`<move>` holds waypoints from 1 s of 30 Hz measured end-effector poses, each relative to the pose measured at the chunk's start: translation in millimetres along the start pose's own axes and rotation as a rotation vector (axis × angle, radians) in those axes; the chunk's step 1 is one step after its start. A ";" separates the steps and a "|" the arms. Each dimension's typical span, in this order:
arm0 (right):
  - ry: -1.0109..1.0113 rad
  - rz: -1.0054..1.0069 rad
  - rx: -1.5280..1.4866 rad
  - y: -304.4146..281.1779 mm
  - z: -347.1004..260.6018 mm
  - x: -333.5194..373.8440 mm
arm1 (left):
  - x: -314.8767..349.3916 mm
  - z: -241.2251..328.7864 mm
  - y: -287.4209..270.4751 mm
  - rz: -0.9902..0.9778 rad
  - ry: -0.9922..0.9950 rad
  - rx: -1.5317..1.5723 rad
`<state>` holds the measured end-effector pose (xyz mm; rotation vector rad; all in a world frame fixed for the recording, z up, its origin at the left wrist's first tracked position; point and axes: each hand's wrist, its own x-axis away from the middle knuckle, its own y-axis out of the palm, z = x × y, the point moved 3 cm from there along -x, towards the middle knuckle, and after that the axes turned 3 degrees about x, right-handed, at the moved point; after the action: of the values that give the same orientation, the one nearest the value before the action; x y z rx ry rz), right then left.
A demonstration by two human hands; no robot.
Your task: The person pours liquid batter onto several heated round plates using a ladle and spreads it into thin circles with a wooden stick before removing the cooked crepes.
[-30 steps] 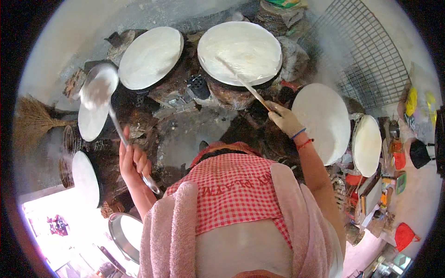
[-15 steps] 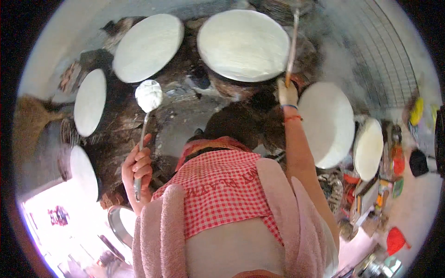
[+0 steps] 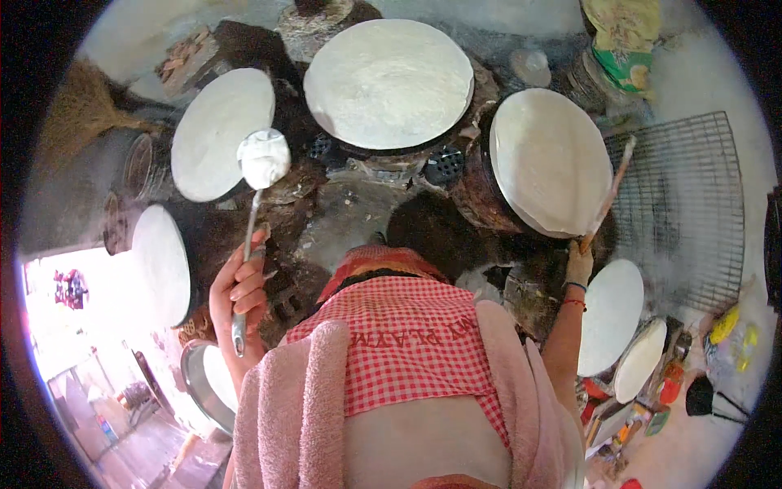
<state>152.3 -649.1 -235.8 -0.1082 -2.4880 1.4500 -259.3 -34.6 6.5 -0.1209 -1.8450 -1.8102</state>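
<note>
My left hand [image 3: 243, 289] is closed around the metal handle of a ladle [image 3: 265, 160], whose round bowl is full of white batter. The ladle is raised, and its bowl overlaps the edge of a white round sheet [image 3: 218, 134] in view. On the right, my right hand [image 3: 580, 264] grips a long thin wooden stick [image 3: 611, 191] with a pale far end. It points up and away along the right edge of a large round griddle topped with a white layer [image 3: 547, 159]. Whether the stick touches that layer I cannot tell. Another big white round [image 3: 389, 84] lies ahead.
More white rounds curve round me: one at left [image 3: 160, 266], two at right [image 3: 611, 318] [image 3: 639, 360]. A steel basin [image 3: 208, 387] stands lower left. A wire rack [image 3: 680, 208] leans at the right wall, a yellow-green sack [image 3: 623, 45] behind. A straw broom [image 3: 81, 114] is far left.
The view has swung to the right, so the rounds sit further left in it. My right hand has moved right with the stick. The left hand still holds up the filled ladle.
</note>
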 end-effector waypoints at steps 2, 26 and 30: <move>-0.240 0.017 -0.211 21.4 -5.2 17.7 | -14.5 28.0 0.8 -0.005 -0.004 0.022; -0.494 -0.086 0.144 170.8 -510.3 -133.0 | 16.9 90.1 -11.3 0.091 0.244 0.016; -0.527 -0.198 0.130 226.5 -519.6 -197.1 | 44.8 71.8 3.4 0.081 0.417 0.121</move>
<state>462.0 -135.2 -224.4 0.6022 -2.6756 1.7180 -318.3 20.0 33.1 0.2093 -1.6190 -1.5256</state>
